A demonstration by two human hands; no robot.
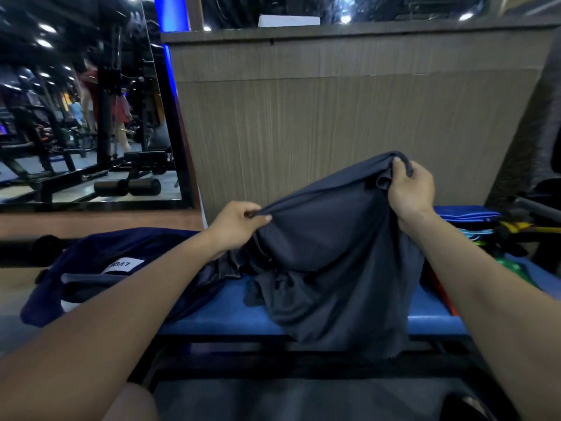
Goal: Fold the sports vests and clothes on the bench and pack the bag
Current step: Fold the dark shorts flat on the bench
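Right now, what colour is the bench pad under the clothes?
Bright blue padded bench top, clearest in the head view.

We see a blue padded table [224, 311] on a dark frame. Lying on it: a navy garment [100, 256] with a white label at the left end, spilling over the edge; a dark grey garment [334, 268] mid-table, lower part resting on the pad and draping over the front edge; red and green items [513, 265] at the right end, too hidden to identify.

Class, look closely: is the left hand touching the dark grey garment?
Touching. The head view shows the left hand pinching the dark grey garment along its raised upper edge.
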